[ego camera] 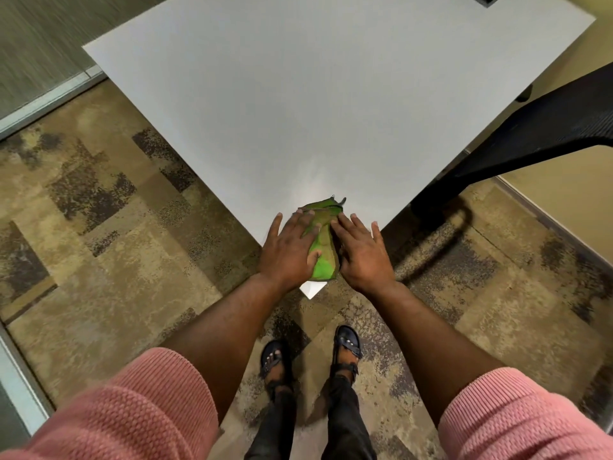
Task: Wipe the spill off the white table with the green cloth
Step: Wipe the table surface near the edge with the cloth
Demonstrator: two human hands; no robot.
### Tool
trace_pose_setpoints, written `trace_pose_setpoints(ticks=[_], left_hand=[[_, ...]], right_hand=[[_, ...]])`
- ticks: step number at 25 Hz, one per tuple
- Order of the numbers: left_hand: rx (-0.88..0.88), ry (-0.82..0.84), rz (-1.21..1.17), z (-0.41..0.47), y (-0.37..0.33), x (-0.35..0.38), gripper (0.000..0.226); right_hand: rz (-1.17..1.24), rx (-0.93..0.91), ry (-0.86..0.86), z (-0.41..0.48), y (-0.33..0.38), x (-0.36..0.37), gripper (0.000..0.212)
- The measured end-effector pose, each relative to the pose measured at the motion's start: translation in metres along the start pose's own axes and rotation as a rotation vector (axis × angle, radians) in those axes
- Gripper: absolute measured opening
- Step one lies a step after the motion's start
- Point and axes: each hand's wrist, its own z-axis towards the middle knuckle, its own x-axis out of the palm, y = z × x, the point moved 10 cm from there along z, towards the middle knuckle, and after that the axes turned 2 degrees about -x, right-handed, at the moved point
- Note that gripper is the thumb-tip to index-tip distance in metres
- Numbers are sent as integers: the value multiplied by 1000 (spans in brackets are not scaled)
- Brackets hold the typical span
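Patchy brown carpet (116, 227), blk chair (547, 134)

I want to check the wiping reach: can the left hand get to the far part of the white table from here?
Probably not without a step: the left hand rests flat on the green cloth at the near corner of the white table, and nothing blocks the surface.

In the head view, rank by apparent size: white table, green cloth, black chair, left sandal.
Largest to smallest:
1. white table
2. black chair, partly cut off by the frame
3. green cloth, partly under both hands
4. left sandal
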Motion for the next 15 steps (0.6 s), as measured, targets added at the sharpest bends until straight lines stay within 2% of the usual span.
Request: trace_pose_setpoints(ticks=[2, 5, 8, 11, 15], left_hand=[[-27, 95, 29, -2, 3, 12, 70], [-89, 121, 10, 2, 9, 17, 74], [-142, 44, -101, 2, 13, 8, 66], [-268, -102, -261, -4, 25, -2, 50], [-250, -57, -69, 13, 22, 4, 54]], right_hand=[[-91, -63, 83, 4, -4, 3, 81], [-163, -85, 129, 13, -13, 5, 72], [-122, -63, 136, 16, -14, 4, 67], [-15, -30, 67, 16, -14, -1, 63], [-49, -133, 65, 30, -7, -2, 62]])
